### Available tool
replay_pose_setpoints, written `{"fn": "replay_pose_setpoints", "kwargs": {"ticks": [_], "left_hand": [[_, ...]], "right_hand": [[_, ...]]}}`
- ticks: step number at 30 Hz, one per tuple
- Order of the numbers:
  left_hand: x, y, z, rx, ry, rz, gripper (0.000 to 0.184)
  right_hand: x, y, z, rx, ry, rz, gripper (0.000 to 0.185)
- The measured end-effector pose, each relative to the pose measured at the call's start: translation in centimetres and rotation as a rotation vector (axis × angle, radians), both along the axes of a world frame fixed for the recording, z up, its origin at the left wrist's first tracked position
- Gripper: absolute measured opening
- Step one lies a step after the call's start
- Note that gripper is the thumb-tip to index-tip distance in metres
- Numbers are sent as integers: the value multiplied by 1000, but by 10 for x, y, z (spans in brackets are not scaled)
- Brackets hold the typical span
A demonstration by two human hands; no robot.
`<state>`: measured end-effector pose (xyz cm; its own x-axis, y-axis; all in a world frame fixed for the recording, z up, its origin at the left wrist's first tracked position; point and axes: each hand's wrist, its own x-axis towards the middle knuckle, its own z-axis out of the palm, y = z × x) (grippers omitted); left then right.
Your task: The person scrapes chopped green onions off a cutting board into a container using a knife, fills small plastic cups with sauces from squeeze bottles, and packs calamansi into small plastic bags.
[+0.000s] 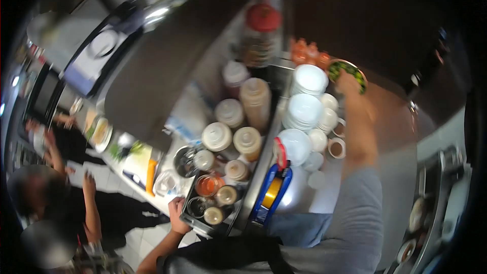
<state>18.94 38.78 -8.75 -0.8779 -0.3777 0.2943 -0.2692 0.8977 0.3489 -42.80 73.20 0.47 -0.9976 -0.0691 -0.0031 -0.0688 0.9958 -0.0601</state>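
My right hand (346, 82) reaches down into a round bowl of chopped greens (361, 87). Its fingertips are blurred and partly hidden among the greens, so I cannot tell whether they are pinched. At the lower left, my left hand (177, 215) is closed around the near corner of a dark tray (195, 225). That tray holds several jars and squeeze bottles, among them a container of orange-red contents (207, 185). Beside my right forearm stand stacks of white bowls (310, 78) and smaller white cups (328, 120).
Tall squeeze bottles (255, 102) and a red-topped container (263, 18) stand along the counter. A blue-and-yellow tape dispenser (272, 193) lies near the bowls. Small orange bottles (304, 50) stand behind them. At left, other people work near a cutting board (139, 165) with an orange-handled knife (151, 175).
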Motion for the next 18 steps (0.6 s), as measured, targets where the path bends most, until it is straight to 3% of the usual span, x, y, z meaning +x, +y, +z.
{"fn": "replay_pose_setpoints", "kwargs": {"ticks": [2,3,4,5,6,8,9,10,11,14,16,18], "left_hand": [[0,-1,2,-10,19,-6,48],[0,-1,2,-6,18,6,47],[1,-1,2,3,13,17,46],[1,-1,5,9,29,9,48],[2,-1,7,20,42,-1,49],[5,-4,1,55,100,-22,50],[6,-5,-2,64,113,-19,50],[8,-6,-3,76,132,-24,50],[11,-8,-3,127,143,-30,45],[17,-8,2,246,313,71,32],[21,-15,24,175,416,208,24],[19,-47,40,77,472,191,21]], "right_hand": [[2,-1,4,-76,-4,-82,57],[-27,15,-23,-112,67,-42,59],[-22,20,-16,-122,126,-33,57],[-22,30,-21,-144,355,60,53],[4,25,12,-309,297,-31,47],[-12,57,6,-679,621,174,41],[-10,70,11,-1066,568,267,36],[52,60,59,-1357,263,6,35],[100,58,86,-1536,258,21,36],[225,63,130,-1691,315,128,40],[296,60,140,-1694,246,302,39],[359,33,146,-1749,20,437,42]]}}
